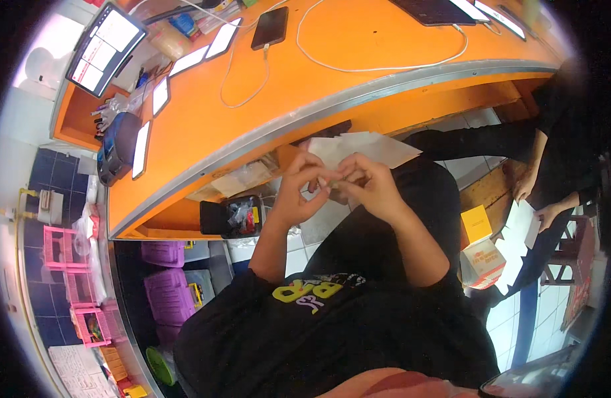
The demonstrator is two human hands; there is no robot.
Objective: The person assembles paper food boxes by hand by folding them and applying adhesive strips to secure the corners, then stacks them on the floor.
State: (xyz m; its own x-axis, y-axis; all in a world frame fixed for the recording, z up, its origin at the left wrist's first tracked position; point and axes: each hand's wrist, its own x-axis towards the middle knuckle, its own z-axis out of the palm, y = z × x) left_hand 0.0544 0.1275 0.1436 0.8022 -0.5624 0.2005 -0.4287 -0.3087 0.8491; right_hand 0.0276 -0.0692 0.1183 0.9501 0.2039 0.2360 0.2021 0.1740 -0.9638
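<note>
Both hands meet in front of my lap, fingertips nearly together. My left hand (300, 189) is closed in a pinch, thumb against forefinger. My right hand (374, 187) pinches as well, its tips beside the left ones. Something small may be between them, but the fingers cover it and I cannot make it out. Just beyond the hands, white paper or thin card sheets (389, 150) lie across my knee, partly hidden by my fingers.
Ahead stands an orange counter (265, 83) with a metal edge, a black phone (271, 28), cables and several bright-screened devices. Below it sits a black bin (244, 215). At right, a co-worker's hands (549, 215) hold white sheets beside a yellow-and-white box (482, 263). Purple crates (169, 292) stand left.
</note>
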